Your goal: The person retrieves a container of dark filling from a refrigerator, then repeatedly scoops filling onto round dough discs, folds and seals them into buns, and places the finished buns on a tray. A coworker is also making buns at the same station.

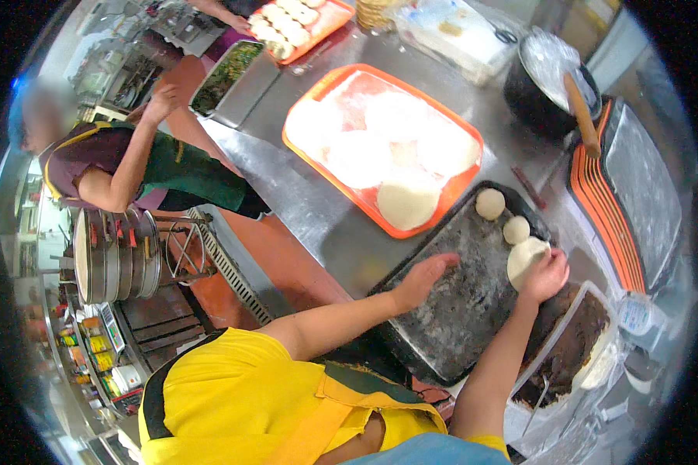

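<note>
My right hand (pixel 545 278) is at a flattened round of dough (pixel 524 261), its fingers bent over the right edge. The hand hides part of that round, and whether the fingers pinch it I cannot tell. Just beyond lie two dough balls, a smaller one (pixel 516 231) touching or nearly touching the round and a larger one (pixel 490 204). All three are on the right side of a dark, flour-dusted tray (pixel 459 302). Over the tray's left part, my left hand (pixel 424 283) holds nothing, with its fingers apart.
An orange tray (pixel 337 195) holds several flat dough rounds. Right of me stand a tub of dark brown filling (pixel 570 343) and stacked orange-edged trays (pixel 605 215). A black pot (pixel 535 96) with a wooden handle sits behind. At left, a co-worker (pixel 122 157) stands near a tray of greens (pixel 230 75).
</note>
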The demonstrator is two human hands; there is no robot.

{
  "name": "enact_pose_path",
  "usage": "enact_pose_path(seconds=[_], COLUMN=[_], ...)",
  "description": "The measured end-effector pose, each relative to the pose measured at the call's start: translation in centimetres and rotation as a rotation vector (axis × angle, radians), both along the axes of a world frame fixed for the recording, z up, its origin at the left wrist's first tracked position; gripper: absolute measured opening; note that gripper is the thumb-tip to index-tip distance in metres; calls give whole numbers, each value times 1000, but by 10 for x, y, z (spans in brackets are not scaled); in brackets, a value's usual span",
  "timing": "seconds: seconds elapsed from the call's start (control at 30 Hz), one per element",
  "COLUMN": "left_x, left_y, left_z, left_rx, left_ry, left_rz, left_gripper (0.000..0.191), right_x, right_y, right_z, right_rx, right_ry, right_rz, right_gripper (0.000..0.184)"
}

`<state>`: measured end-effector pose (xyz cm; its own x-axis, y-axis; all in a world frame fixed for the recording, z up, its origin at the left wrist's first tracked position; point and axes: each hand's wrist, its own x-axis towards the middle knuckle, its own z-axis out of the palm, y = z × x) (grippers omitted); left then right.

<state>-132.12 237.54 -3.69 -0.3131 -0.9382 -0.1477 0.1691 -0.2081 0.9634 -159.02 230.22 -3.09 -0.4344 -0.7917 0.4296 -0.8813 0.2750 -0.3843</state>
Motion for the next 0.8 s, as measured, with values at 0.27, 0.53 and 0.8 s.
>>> enact_pose_path(seconds=[0.27, 0.53, 0.8], left_x=[11, -3, 22], left_y=[5, 15, 51], left_z=[29, 71, 106], left_rx=[53, 223, 297], left_ry=[18, 312, 337], left_rz=[-73, -226, -348], left_gripper=[64, 64, 25], right_x=[44, 102, 108], right_y=[62, 143, 200], right_z=[77, 157, 178], right_rx=[-125, -180, 59], right_ry=[-51, -742, -1092], right_rz=[138, 339, 201], right_gripper=[12, 6, 32])
